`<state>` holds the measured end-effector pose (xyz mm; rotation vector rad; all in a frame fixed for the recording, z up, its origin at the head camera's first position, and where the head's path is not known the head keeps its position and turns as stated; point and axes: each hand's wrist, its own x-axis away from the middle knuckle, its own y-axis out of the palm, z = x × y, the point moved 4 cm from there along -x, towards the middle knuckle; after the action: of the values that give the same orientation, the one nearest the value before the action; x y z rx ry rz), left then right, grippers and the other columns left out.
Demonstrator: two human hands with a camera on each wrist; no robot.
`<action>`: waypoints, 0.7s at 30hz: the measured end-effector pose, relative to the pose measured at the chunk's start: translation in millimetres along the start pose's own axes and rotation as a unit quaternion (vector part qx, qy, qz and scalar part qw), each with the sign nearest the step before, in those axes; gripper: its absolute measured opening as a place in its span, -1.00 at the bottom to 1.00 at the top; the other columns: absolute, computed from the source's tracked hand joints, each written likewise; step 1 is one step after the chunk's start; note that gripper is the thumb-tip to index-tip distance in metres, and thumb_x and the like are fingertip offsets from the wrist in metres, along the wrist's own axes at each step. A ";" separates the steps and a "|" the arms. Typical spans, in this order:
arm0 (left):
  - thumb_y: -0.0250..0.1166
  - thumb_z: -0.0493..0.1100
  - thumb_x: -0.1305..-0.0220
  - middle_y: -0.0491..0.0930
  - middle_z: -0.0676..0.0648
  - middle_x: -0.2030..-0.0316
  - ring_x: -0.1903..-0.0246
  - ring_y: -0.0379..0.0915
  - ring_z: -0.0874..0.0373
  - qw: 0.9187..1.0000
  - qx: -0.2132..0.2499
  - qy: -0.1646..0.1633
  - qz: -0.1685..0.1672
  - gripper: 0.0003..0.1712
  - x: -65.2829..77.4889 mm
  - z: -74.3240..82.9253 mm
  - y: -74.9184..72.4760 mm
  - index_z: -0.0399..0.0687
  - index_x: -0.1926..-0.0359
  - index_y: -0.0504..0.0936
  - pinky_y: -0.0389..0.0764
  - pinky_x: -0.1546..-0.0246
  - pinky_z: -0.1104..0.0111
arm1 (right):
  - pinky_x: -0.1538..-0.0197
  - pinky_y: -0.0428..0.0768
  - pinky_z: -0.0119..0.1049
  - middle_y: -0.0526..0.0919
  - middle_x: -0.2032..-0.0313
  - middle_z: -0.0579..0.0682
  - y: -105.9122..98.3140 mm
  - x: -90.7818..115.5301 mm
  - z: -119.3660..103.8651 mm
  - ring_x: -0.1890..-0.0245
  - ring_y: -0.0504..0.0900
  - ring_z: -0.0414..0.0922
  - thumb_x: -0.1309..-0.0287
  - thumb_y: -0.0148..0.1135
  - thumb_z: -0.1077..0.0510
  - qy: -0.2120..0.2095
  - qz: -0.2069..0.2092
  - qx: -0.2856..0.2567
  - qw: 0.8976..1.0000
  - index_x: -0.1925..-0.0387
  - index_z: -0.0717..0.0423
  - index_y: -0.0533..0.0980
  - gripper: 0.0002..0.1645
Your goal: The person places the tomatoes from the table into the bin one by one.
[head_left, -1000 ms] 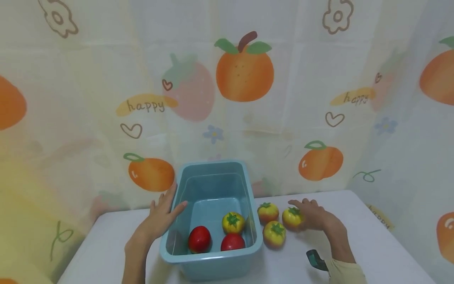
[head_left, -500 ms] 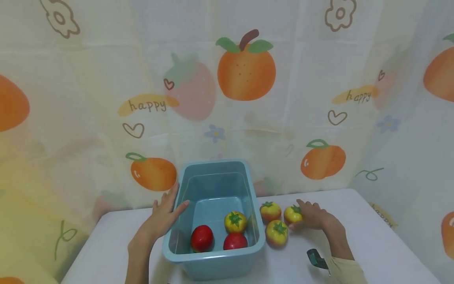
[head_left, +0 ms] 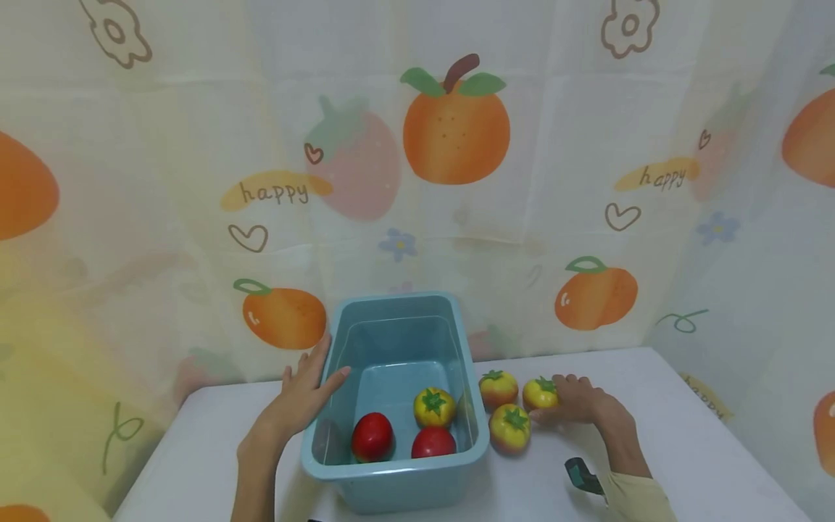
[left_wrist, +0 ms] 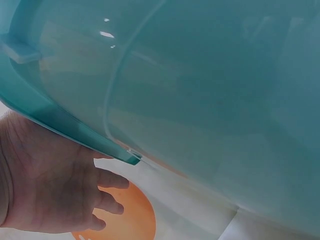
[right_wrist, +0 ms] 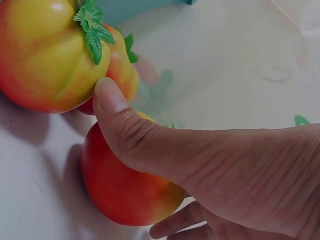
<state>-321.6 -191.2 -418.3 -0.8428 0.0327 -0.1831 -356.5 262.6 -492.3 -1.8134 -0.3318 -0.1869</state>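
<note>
My right hand [head_left: 577,401] has its thumb and fingers round the side of a yellow-and-red tomato [head_left: 539,394] with a green leafy top, standing on the table. In the right wrist view its red side [right_wrist: 125,185] shows between thumb and fingertips. Two similar tomatoes, one at the back [head_left: 499,389] and one nearer [head_left: 510,429], stand just left of it. My left hand [head_left: 301,397] rests at the left rim of a blue plastic basin [head_left: 394,470], thumb over the rim and fingers straight along the outside. In the left wrist view the fingers [left_wrist: 112,179] extend below the rim.
Inside the basin lie one yellow tomato [head_left: 434,408] and two red round ones, left [head_left: 372,437] and right [head_left: 433,441]. A dark green curved object [head_left: 583,476] shows beside the right sleeve. A fruit-printed curtain [head_left: 457,275] hangs behind the white table [head_left: 685,428].
My right hand's raised fingers have come down and closed round the rightmost tomato. The left hand stays at the basin's rim. The head view has shifted slightly.
</note>
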 end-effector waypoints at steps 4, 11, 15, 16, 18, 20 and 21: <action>-0.07 0.34 -0.54 -0.35 -0.17 -0.72 -0.64 -0.52 -0.48 1.000 0.001 -0.004 -0.003 0.02 0.0 0.0 0.2 0.15 -0.70 -0.42 -0.62 -0.51 -0.42 | -0.13 0.60 0.36 0.61 0.09 0.22 -0.4 -0.3 -0.4 0.07 0.52 0.16 -0.10 0.38 -0.47 -0.002 0.002 0.006 1.000 -0.23 0.39 0.45 0.08; -0.05 0.33 -0.54 -0.33 -0.21 -0.71 -0.63 -0.53 -0.50 1.000 0.010 0.000 -0.006 0.03 0.4 1.4 -0.1 0.08 -0.70 -0.38 -0.64 -0.50 -0.43 | -0.05 0.64 0.26 0.58 0.20 0.12 2.5 -0.6 0.9 0.15 0.51 0.08 -0.11 0.39 -0.45 0.002 -0.011 -0.001 1.000 -0.07 0.34 0.50 -0.04; -0.05 0.35 -0.54 -0.31 -0.22 -0.71 -0.63 -0.52 -0.50 1.000 0.008 0.005 -0.003 0.03 -0.2 0.5 -0.1 0.09 -0.70 -0.38 -0.63 -0.50 -0.43 | -0.06 0.65 0.26 0.60 0.17 0.13 2.3 -1.4 2.0 0.14 0.53 0.07 -0.09 0.42 -0.43 -0.003 -0.009 -0.003 1.000 -0.07 0.36 0.47 -0.04; -0.06 0.36 -0.53 -0.31 -0.22 -0.71 -0.63 -0.52 -0.50 1.000 0.008 0.005 -0.004 0.04 -0.4 0.0 0.0 0.09 -0.70 -0.38 -0.63 -0.50 -0.43 | -0.08 0.64 0.28 0.61 0.14 0.14 1.4 -1.4 2.0 0.12 0.53 0.08 -0.09 0.43 -0.41 -0.005 -0.007 -0.004 1.000 -0.08 0.37 0.46 -0.03; -0.06 0.36 -0.53 -0.30 -0.22 -0.71 -0.63 -0.51 -0.50 1.000 0.007 0.005 -0.001 0.04 -0.5 -0.6 -0.1 0.09 -0.70 -0.38 -0.62 -0.50 -0.43 | -0.10 0.63 0.30 0.62 0.10 0.18 -0.7 -0.8 2.1 0.09 0.54 0.11 -0.07 0.46 -0.40 -0.005 -0.003 -0.004 1.000 -0.10 0.37 0.45 -0.02; -0.05 0.36 -0.53 -0.30 -0.23 -0.71 -0.63 -0.52 -0.50 1.000 0.009 0.005 -0.001 0.04 -0.2 -1.0 -0.4 0.08 -0.70 -0.38 -0.63 -0.49 -0.43 | -0.16 0.60 0.36 0.62 0.01 0.27 -3.3 1.2 1.5 0.02 0.56 0.19 -0.08 0.45 -0.39 -0.004 -0.006 -0.007 1.000 -0.18 0.41 0.41 0.04; -0.05 0.36 -0.53 -0.30 -0.24 -0.71 -0.63 -0.51 -0.50 1.000 0.009 0.005 0.000 0.04 0.1 -1.0 -0.7 0.07 -0.70 -0.38 -0.63 -0.49 -0.44 | -0.21 0.56 0.40 0.61 -0.06 0.34 -4.7 2.6 1.1 -0.04 0.56 0.25 -0.09 0.45 -0.39 -0.001 -0.010 -0.011 1.000 -0.24 0.43 0.39 0.09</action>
<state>-321.7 -192.4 -418.5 -0.8239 0.0398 -0.1868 -355.6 265.1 -487.5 -1.8335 -0.3509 -0.2034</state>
